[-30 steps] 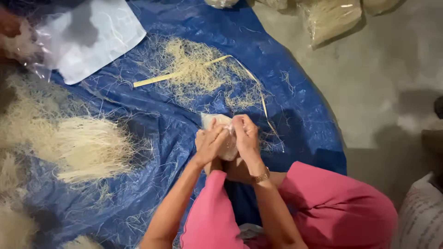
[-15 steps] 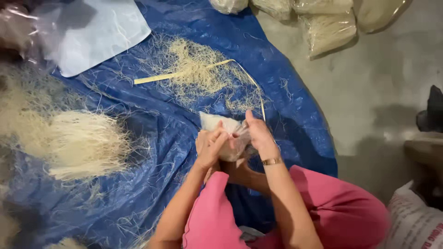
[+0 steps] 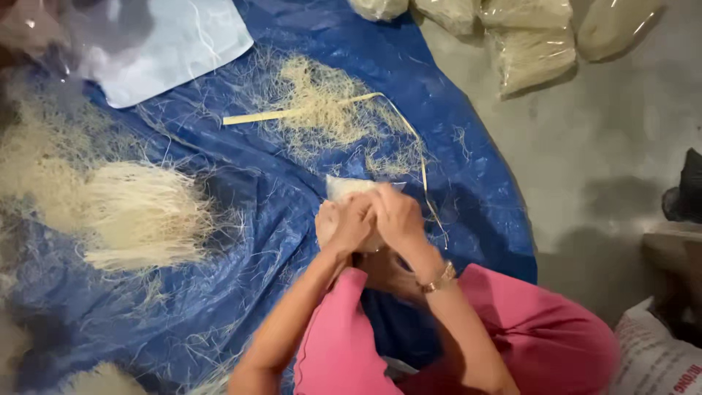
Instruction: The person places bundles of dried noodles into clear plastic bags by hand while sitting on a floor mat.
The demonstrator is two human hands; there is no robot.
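Two hands: left hand (image 3: 345, 227) and right hand (image 3: 395, 213) both clenched on small clear plastic packet of pale noodles (image 3: 347, 189)
Packet: over crumpled blue plastic tarp (image 3: 468, 183), above knees
Change: right hand back over left since half-second earlier; grip unchanged

The person's left hand (image 3: 344, 227) and right hand (image 3: 395, 216) are pressing together around a small clear bag of pale noodles (image 3: 347, 189), which is sticking out just beyond the fingers. A yellowish strap (image 3: 292, 115) and loose noodle strands (image 3: 322, 110) are lying farther out on the blue tarp (image 3: 241, 197). A big noodle pile (image 3: 139, 216) is sitting well left of the left hand.
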